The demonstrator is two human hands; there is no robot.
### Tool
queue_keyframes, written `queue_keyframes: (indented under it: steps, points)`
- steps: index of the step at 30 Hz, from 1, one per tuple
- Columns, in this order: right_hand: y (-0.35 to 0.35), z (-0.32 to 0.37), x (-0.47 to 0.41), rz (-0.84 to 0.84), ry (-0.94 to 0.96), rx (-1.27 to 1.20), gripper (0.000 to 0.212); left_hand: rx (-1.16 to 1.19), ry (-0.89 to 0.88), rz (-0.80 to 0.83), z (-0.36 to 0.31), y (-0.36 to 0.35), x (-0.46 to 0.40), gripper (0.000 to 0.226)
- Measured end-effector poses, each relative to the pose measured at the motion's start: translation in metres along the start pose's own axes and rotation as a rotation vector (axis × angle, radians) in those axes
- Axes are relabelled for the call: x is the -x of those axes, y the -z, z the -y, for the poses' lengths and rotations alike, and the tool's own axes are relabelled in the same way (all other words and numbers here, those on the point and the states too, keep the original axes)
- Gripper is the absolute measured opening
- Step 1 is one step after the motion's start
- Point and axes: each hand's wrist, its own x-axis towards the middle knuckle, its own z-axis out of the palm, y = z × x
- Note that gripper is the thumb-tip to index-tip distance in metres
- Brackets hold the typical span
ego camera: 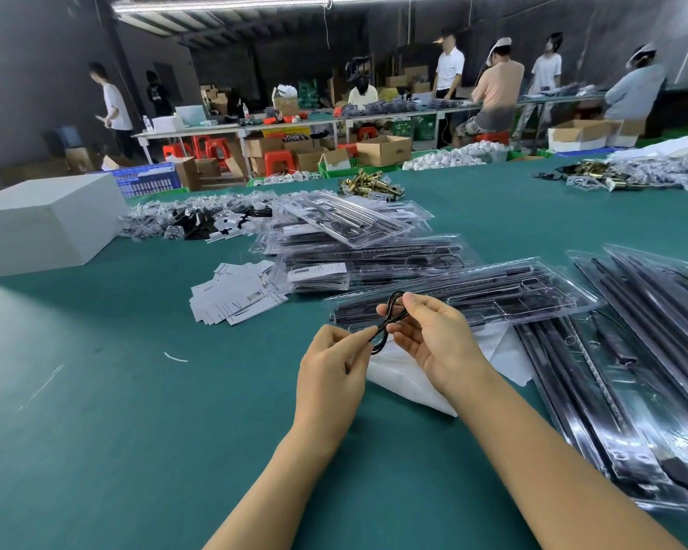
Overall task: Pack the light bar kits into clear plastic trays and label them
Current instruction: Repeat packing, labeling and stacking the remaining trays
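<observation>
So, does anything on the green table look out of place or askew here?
Mostly routine. The top clear tray lies skewed across its stack, the label cards are strewn loosely, and a small white scrap lies alone on the table.

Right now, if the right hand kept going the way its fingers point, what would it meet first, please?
Probably the clear tray lying just beyond the right hand, which holds a black cable with the left hand; depth is hard to judge.

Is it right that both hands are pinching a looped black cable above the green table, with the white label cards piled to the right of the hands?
Not quite. In the head view the left hand and right hand do pinch the black cable above the green table, but the label cards are piled to the left of the hands, not the right.
</observation>
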Motion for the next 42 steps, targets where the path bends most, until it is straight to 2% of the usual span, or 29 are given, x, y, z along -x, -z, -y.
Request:
queue_keyframes:
  steps: [3,6,10,16,21,26,30,37,42]
  points:
    - [-0.001,0.000,0.000,-0.016,0.000,-0.021,0.007,0.066,0.015,-0.012,-0.001,-0.002,0.001,0.019]
    - [-0.002,-0.001,0.000,-0.020,0.004,-0.011,0.010,0.127,0.022,0.007,-0.001,-0.003,0.002,0.018]
    - [-0.001,0.000,0.001,-0.020,-0.041,-0.005,0.014,0.098,0.032,0.064,0.001,-0.003,0.003,0.021]
    - [-0.001,0.003,0.002,-0.021,-0.114,-0.072,0.017,0.141,0.047,0.039,-0.001,-0.005,0.005,0.027]
    - [-0.002,0.005,0.002,-0.029,-0.122,-0.097,0.016,0.229,0.174,0.074,-0.006,-0.003,0.003,0.038]
    - [-0.006,-0.001,0.002,-0.034,-0.140,-0.172,0.020,0.265,0.248,0.060,-0.007,-0.001,0.001,0.025]
    - [-0.014,-0.008,0.007,0.010,-0.128,-0.239,0.012,0.311,0.338,0.035,-0.003,0.002,-0.003,0.024]
    - [-0.018,-0.016,0.013,-0.033,-0.108,0.105,0.012,0.304,0.301,0.050,-0.005,0.004,-0.002,0.031]
    - [-0.015,-0.013,0.011,-0.044,-0.091,0.137,0.015,0.271,0.270,0.115,-0.010,0.006,-0.002,0.037]
